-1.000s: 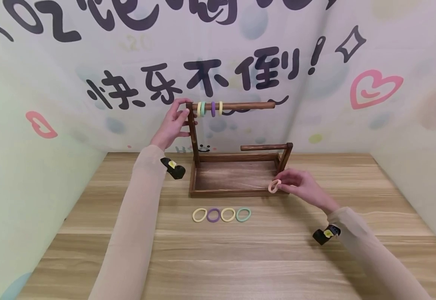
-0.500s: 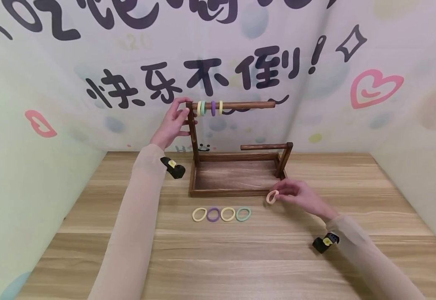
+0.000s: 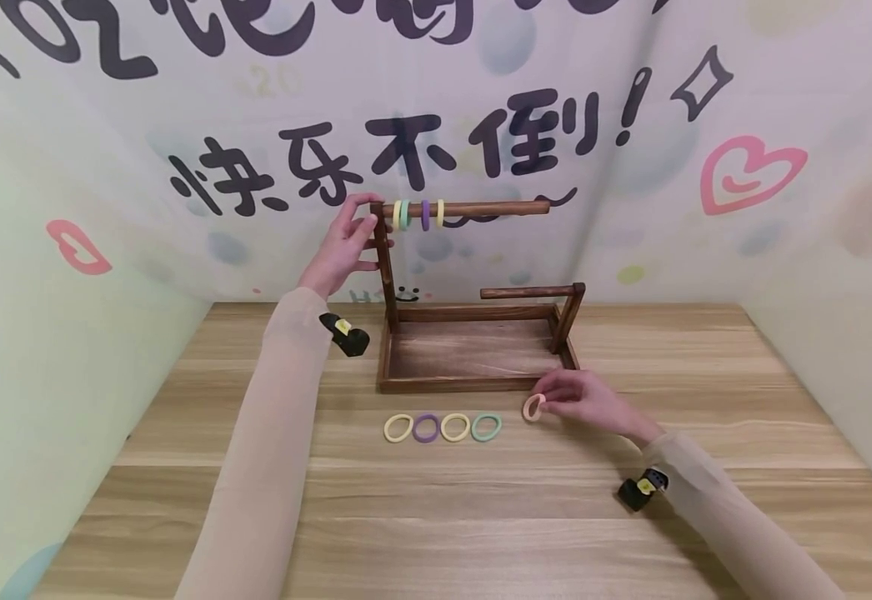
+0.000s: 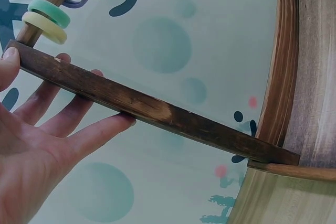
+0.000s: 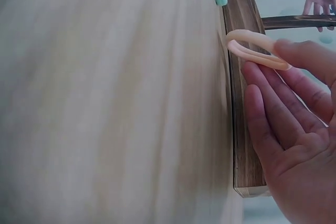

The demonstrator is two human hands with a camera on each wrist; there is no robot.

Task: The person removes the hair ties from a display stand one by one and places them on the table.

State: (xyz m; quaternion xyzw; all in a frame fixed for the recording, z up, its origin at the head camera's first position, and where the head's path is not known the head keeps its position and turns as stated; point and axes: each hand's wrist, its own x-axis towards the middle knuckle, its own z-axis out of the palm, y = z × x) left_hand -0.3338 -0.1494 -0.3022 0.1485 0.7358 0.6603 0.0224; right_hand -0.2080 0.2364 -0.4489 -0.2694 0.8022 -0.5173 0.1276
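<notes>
The right hand [image 3: 588, 402] pinches a peach ring [image 5: 253, 36] between thumb and fingertips, the ring standing out past the fingers on their left side. Over the last second those fingers have drawn the ring down and a little leftward, from in front of the right corner of the wooden tray [image 3: 458, 386] toward the person, so it hangs near the right end of a row of four rings (whether it touches the surface [image 3: 481, 517] I cannot tell). Nearest those fingers in the row is the green ring [image 3: 484, 440], lying flat to their left; past it come a yellow ring, a purple ring [image 3: 426, 441] and another yellow ring, side by side. My reading is that the peach ring is in mid-carry: closer to the row than to the short lower bar [image 3: 526, 292], which stands above and beyond the right fingers, with the grasp unbroken. The left hand [image 3: 340, 248] has kept its place, gripping the top of the tall post [image 4: 152, 108], thumb on one face and fingers wrapped behind, probably to steady the rack. Just right of its fingers, the upper bar [image 3: 496, 208] carries four hanging rings, yellow, green, purple and yellow; neither these nor the flat row have shifted in that second, so only the peach ring seems in play.
</notes>
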